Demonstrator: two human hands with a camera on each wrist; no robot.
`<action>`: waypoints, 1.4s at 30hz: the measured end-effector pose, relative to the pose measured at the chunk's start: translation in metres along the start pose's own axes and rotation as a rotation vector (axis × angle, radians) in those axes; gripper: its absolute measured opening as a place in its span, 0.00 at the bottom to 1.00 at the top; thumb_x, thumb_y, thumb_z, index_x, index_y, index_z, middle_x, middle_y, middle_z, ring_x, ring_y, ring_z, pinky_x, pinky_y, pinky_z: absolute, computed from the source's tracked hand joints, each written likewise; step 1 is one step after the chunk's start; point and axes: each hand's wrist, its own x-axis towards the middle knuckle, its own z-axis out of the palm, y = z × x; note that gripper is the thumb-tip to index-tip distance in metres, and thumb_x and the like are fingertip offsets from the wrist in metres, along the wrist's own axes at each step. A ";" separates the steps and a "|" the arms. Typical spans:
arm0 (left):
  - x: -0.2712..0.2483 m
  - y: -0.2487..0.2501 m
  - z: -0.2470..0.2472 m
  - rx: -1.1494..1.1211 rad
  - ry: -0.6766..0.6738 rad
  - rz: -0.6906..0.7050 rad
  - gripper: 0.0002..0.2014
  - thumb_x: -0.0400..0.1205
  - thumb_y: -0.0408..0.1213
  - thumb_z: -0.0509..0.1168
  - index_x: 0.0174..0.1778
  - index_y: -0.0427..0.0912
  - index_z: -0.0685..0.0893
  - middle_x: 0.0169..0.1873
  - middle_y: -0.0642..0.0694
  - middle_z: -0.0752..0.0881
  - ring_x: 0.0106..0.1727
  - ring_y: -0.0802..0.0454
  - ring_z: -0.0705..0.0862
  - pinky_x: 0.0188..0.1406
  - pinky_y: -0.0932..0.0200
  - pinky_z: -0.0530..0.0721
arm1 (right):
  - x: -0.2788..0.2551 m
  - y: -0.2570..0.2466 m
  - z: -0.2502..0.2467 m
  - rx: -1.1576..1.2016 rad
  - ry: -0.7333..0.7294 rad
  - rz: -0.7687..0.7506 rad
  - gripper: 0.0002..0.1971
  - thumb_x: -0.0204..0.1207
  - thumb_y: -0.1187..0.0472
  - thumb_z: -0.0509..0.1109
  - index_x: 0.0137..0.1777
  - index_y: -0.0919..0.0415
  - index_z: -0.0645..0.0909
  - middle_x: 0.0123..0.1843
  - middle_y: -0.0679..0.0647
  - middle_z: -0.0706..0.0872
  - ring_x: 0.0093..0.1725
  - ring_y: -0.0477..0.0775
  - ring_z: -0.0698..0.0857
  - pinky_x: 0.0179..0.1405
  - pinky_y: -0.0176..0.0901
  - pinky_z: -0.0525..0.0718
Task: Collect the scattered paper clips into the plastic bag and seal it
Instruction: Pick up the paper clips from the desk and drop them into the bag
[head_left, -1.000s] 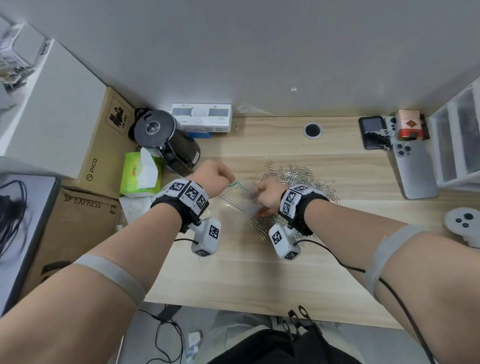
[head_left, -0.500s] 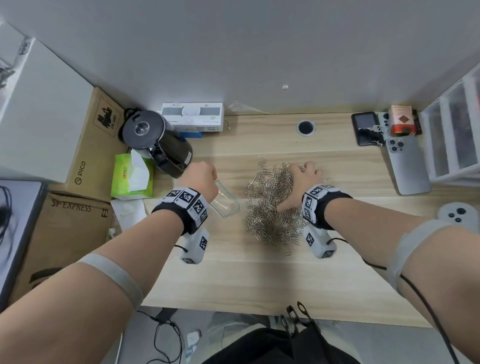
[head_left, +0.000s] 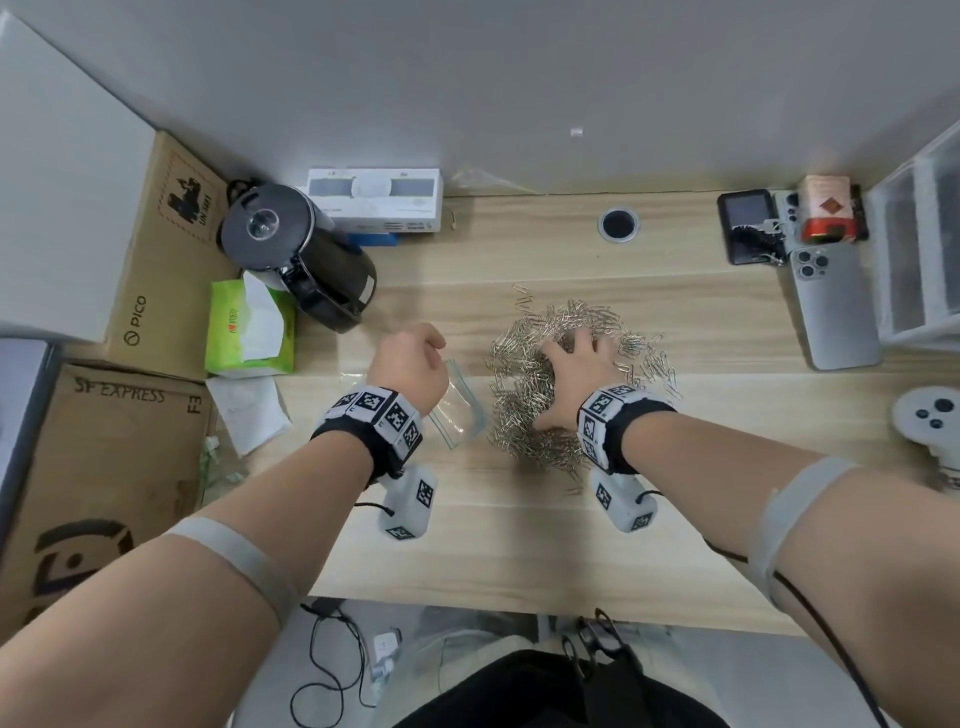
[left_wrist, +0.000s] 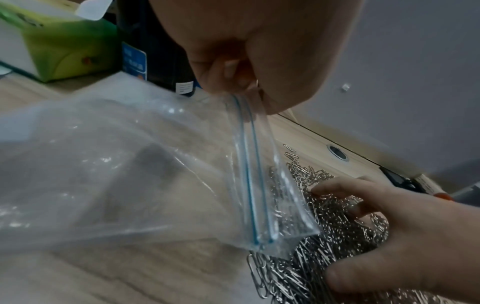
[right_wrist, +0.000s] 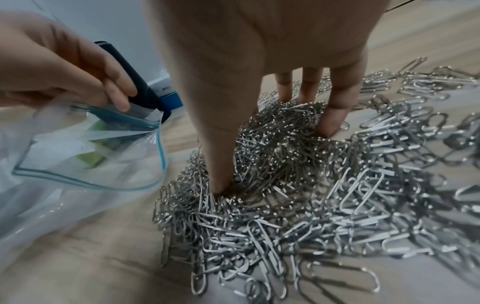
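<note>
A heap of silver paper clips (head_left: 524, 410) lies on the wooden desk (head_left: 519, 540) in the middle. My right hand (head_left: 576, 369) is spread on top of it; thumb and fingers (right_wrist: 337, 102) reach straight down into the clips (right_wrist: 311, 205). To the left, my left hand (head_left: 410, 364) pinches the blue zip edge of a clear plastic bag (head_left: 457, 410). The bag (left_wrist: 130, 174) hangs slanted, its lower corner touching the clips (left_wrist: 337, 226). In the right wrist view the bag's mouth (right_wrist: 78, 154) gapes towards the heap. I see no clips in the bag.
A black kettle (head_left: 296, 260) and a green tissue pack (head_left: 249, 327) stand left of the bag, cardboard boxes (head_left: 156, 249) beyond them. A white box (head_left: 374, 200) sits at the back wall. Phones (head_left: 831, 306), a drawer unit (head_left: 919, 260) and a white controller (head_left: 930, 415) are on the right.
My right hand let go of the bag, went to the clip heap's far side and now sits spread on its middle. The left hand still holds the bag, a little lower.
</note>
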 end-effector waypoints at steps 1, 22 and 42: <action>0.000 -0.001 0.000 -0.024 -0.001 -0.015 0.14 0.78 0.30 0.57 0.50 0.48 0.86 0.40 0.50 0.87 0.37 0.48 0.85 0.40 0.53 0.87 | 0.000 -0.001 0.000 -0.001 0.000 -0.010 0.57 0.48 0.33 0.83 0.78 0.44 0.60 0.79 0.60 0.58 0.78 0.71 0.57 0.67 0.70 0.77; -0.005 -0.009 0.011 -0.298 0.005 -0.037 0.09 0.73 0.28 0.68 0.45 0.44 0.88 0.41 0.48 0.90 0.24 0.65 0.74 0.23 0.79 0.71 | 0.003 -0.015 0.021 0.120 0.052 -0.087 0.30 0.71 0.68 0.72 0.69 0.40 0.73 0.70 0.56 0.65 0.72 0.68 0.62 0.62 0.62 0.82; -0.014 0.007 0.014 -0.329 -0.083 -0.019 0.07 0.74 0.30 0.69 0.45 0.45 0.86 0.42 0.49 0.90 0.26 0.61 0.78 0.26 0.67 0.75 | -0.010 -0.033 -0.013 0.781 -0.101 -0.116 0.15 0.68 0.60 0.81 0.55 0.53 0.88 0.50 0.47 0.90 0.35 0.46 0.88 0.48 0.43 0.88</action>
